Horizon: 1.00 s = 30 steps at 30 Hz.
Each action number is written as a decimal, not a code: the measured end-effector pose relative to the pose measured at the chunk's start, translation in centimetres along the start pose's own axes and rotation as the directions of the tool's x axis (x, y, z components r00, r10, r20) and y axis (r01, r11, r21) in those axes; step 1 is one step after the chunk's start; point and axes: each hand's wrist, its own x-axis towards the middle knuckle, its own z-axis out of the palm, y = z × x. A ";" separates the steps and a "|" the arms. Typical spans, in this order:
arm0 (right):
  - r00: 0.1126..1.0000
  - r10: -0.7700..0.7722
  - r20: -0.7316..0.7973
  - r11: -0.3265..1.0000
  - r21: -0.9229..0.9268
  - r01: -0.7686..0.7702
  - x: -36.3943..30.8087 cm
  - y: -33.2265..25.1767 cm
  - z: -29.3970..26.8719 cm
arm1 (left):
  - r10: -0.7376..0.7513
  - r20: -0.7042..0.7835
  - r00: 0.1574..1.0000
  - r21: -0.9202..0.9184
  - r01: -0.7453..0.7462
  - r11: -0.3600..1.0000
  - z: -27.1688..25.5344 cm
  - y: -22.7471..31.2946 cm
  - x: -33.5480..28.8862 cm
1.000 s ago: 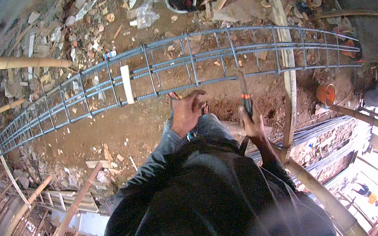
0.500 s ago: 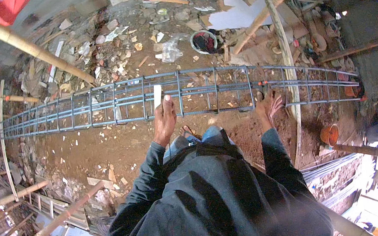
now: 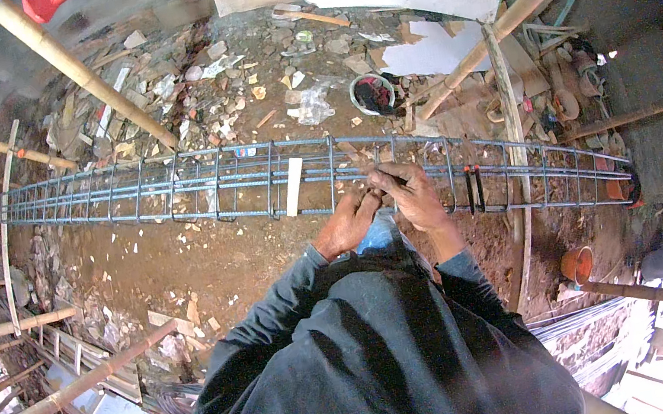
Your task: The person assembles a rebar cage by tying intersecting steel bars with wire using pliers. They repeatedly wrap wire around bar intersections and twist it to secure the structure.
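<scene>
A long rebar cage of bluish steel bars and square stirrups runs across in front of me. My left hand is closed at its near side, the fingertips pinched together. Right beside it, my right hand is bent in a pinch over the near bars. Whatever sits between the fingers of either hand is too small to make out. A white flat strip leans across the cage bars, left of my hands. To the right, a tool with two black handles hangs on the cage; its head is hard to see.
Wooden crosspieces, one at right, sit under the cage. Bamboo poles slant in from several sides. Rubble and scraps cover the far ground, with a bucket of dark stuff. An orange bucket lies at right.
My left hand has let go of the white strip, which stays on the cage, and moved right. My right hand has come left from beside the black-handled tool to meet it.
</scene>
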 end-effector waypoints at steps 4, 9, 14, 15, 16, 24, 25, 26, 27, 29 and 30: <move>0.964 0.240 -0.118 0.934 0.298 -0.197 -0.8 1.2 0.7 | -0.078 -0.065 0.995 -0.156 0.067 0.985 1.1 -0.2 -0.2; 0.955 0.262 -0.137 0.664 0.744 -0.075 0.0 1.7 2.2 | 0.026 -0.131 0.991 -0.084 -0.037 0.996 0.4 1.2 0.5; 0.935 0.216 -0.283 0.907 0.412 -0.085 1.3 1.4 -0.4 | 0.142 -0.152 0.978 0.039 -0.138 0.990 0.6 1.8 2.6; 0.927 0.199 -0.319 0.923 0.378 -0.068 1.3 1.6 -1.0 | 0.176 -0.119 0.977 0.068 -0.169 0.983 0.4 1.3 3.3; 0.930 0.146 -0.337 0.937 0.348 -0.022 1.5 1.9 -1.4 | 0.085 -0.096 0.992 0.048 -0.081 0.996 0.1 0.4 3.5; 0.745 0.328 -0.581 0.903 0.423 -0.068 3.8 7.2 -4.3 | 0.231 -0.632 0.739 0.652 0.348 0.673 -5.9 -10.4 5.3; 0.828 0.282 -0.484 0.821 0.568 0.052 4.3 7.7 -5.1 | 0.097 -0.662 0.743 0.637 0.489 0.596 -6.5 -11.7 5.0; 0.783 0.387 -0.487 0.794 0.608 -0.014 4.5 8.3 -5.4 | 0.067 -0.671 0.739 0.603 0.490 0.630 -6.8 -12.9 4.9; 0.727 0.486 -0.484 0.758 0.647 -0.076 4.8 8.9 -5.7 | 0.015 -0.659 0.752 0.617 0.528 0.583 -7.0 -14.0 4.7; 0.701 0.560 -0.441 0.729 0.665 -0.164 4.7 10.2 -6.3 | 0.034 -0.651 0.758 0.642 0.526 0.558 -7.3 -15.4 4.4; 0.706 0.586 -0.397 0.703 0.682 -0.200 4.7 11.0 -6.4 | 0.058 -0.652 0.756 0.642 0.509 0.574 -7.4 -15.7 4.4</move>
